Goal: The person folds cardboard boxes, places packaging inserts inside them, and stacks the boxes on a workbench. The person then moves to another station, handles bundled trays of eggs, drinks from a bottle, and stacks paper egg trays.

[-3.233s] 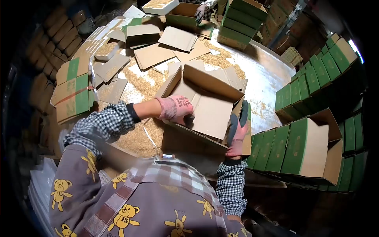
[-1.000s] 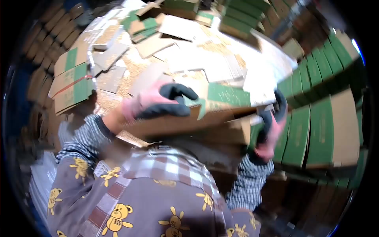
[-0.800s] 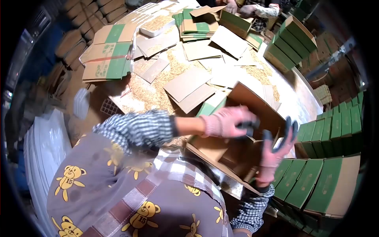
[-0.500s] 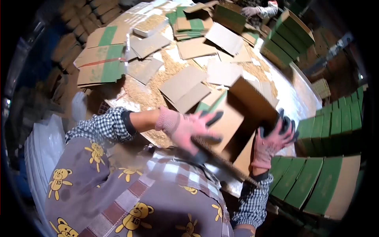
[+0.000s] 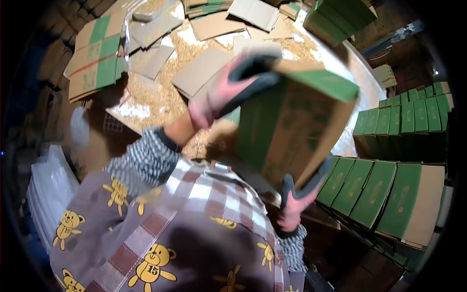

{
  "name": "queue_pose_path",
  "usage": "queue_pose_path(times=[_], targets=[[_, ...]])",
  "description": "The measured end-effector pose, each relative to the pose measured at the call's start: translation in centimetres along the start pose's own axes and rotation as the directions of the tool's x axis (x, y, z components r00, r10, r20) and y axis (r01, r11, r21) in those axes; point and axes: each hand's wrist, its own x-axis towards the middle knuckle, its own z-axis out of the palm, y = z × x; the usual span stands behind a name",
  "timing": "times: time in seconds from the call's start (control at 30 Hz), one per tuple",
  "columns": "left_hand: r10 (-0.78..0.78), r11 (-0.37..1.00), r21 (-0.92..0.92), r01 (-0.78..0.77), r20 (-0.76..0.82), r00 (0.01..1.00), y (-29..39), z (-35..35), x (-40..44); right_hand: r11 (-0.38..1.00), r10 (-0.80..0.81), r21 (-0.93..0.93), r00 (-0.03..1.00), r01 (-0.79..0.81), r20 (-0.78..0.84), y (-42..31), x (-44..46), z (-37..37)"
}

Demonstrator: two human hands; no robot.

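Observation:
A green and brown cardboard box [image 5: 296, 129] is held tilted in the air in front of my body. My left hand [image 5: 233, 90], in a pink glove with dark fingers, grips its upper left edge, slightly blurred. Low on the box's right side, my right hand [image 5: 300, 198] in a matching glove has its thumb and fingers around the bottom corner. Flat grey-brown cardboard pieces [image 5: 202, 70] lie on the grain-strewn table [image 5: 160, 104] behind the box.
Rows of green and brown boxes [image 5: 362, 192] stand at the right. A strapped stack of flattened boxes [image 5: 97, 61] sits at the table's left edge. White plastic sheeting [image 5: 53, 190] hangs at the far left. Another box [image 5: 338, 22] stands at the back right.
The box has been lifted and turned, so its open inside no longer faces me and its printed outside does. My left hand went up; my right hand moved lower, under the box.

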Motion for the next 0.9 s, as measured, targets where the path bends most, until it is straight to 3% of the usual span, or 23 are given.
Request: queue_pose_path(times=[0.03,0.07,0.1,0.13,0.17,0.2,0.23,0.27,0.3,0.37,0.4,0.43,0.47,0.5,0.53,0.57,0.6,0.63,0.67,0.73,0.77,0.83,0.9], targets=[[0.169,0.982,0.079,-0.174,0.063,0.984,3.6,0.8,1.6,0.969,0.111,0.232,0.99,-0.089,-0.084,1.3,-1.0,2.2],[0.278,0.941,0.134,-0.31,0.214,0.936,5.5,1.5,2.2,0.921,0.344,0.097,0.904,-0.378,0.253,8.4,-4.1,0.6],[0.405,0.721,0.293,-0.628,0.557,0.725,7.1,1.8,3.4,0.996,-0.085,-0.007,0.963,0.09,0.254,5.4,-1.0,0.7],[0.495,0.496,0.332,-0.802,0.651,0.575,6.0,3.0,3.1,0.985,0.172,-0.051,0.944,-0.165,0.283,10.2,-1.7,-1.4],[0.368,0.431,0.38,-0.818,0.754,0.545,4.7,4.1,2.1,0.981,0.188,0.014,0.957,-0.196,0.219,6.4,0.7,-1.1],[0.393,0.354,0.385,-0.853,0.766,0.509,-0.1,5.9,1.3,0.651,0.428,0.603,0.879,-0.461,0.21,3.7,2.1,-1.4],[0.371,0.422,0.296,-0.857,0.806,0.461,-1.8,6.6,-0.6,0.751,0.358,0.552,0.926,-0.361,0.119,2.1,2.9,-2.1],[0.27,0.28,0.301,-0.912,0.887,0.376,-6.0,8.4,-2.8,0.834,0.288,0.484,0.957,-0.263,0.023,1.3,3.9,-2.4],[0.065,0.573,0.233,-0.786,0.943,0.327,-6.3,9.6,-4.4,0.706,0.336,0.629,0.936,-0.326,0.107,0.7,5.4,-1.9],[0.116,0.571,0.215,-0.792,0.934,0.337,-4.7,8.2,-3.4,0.936,0.351,-0.105,0.896,-0.336,0.272,-0.9,8.0,0.0],[0.165,0.576,0.174,-0.798,0.932,0.322,-3.4,7.1,-2.7,0.941,0.338,-0.099,0.899,-0.323,0.278,0.9,8.6,0.1],[0.561,0.636,0.034,-0.771,0.665,0.492,-3.1,3.8,-1.1,0.91,0.344,-0.379,0.82,-0.169,0.457,4.1,9.1,-0.9],[0.571,0.669,0.112,-0.735,0.556,0.604,-0.3,-0.7,1.3,0.808,0.392,-0.587,0.696,0.052,0.601,6.0,10.0,-0.6],[0.522,0.692,0.264,-0.672,0.458,0.719,0.5,-5.6,3.7,0.875,0.358,-0.475,0.787,-0.095,0.502,1.6,9.5,1.2],[0.394,0.824,0.333,-0.459,0.245,0.886,-1.3,-10.7,5.1,0.913,0.357,-0.332,0.854,-0.235,0.378,-3.0,8.4,3.0],[0.147,0.94,0.308,-0.148,0.026,0.989,-3.5,-16.6,6.8,0.889,0.272,-0.449,0.891,-0.088,0.363,-1.7,8.1,2.9],[0.017,0.773,0.633,0.046,-0.094,0.995,-6.0,-23.1,8.5,0.881,0.406,-0.398,0.842,-0.256,0.355,-2.9,8.4,3.7],[-0.026,0.501,0.857,0.118,-0.121,0.992,-10.1,-30.2,9.6,0.875,0.413,-0.408,0.841,-0.26,0.349,-1.8,8.0,3.9],[-0.231,0.283,0.877,0.388,-0.331,0.915,-12.1,-36.0,10.7,0.849,0.385,-0.486,0.875,-0.21,0.294,0.2,7.2,3.1],[-0.113,-0.03,0.874,0.485,-0.485,0.867,-11.7,-45.4,12.9,0.785,0.381,-0.588,0.901,-0.196,0.209,1.5,7.1,3.4],[-0.13,-0.162,0.784,0.599,-0.619,0.775,-9.3,-48.1,15.2,0.76,0.43,-0.606,0.881,-0.237,0.195,1.1,7.6,3.9],[0.051,-0.241,0.719,0.652,-0.662,0.748,-9.6,-55.5,18.5,0.712,0.501,-0.641,0.847,-0.286,0.178,0.4,8.6,4.4],[-0.06,-0.323,0.646,0.692,-0.743,0.666,-9.9,-59.9,21.4,0.666,0.548,-0.675,0.822,-0.318,0.154,-0.1,9.3,4.9]])
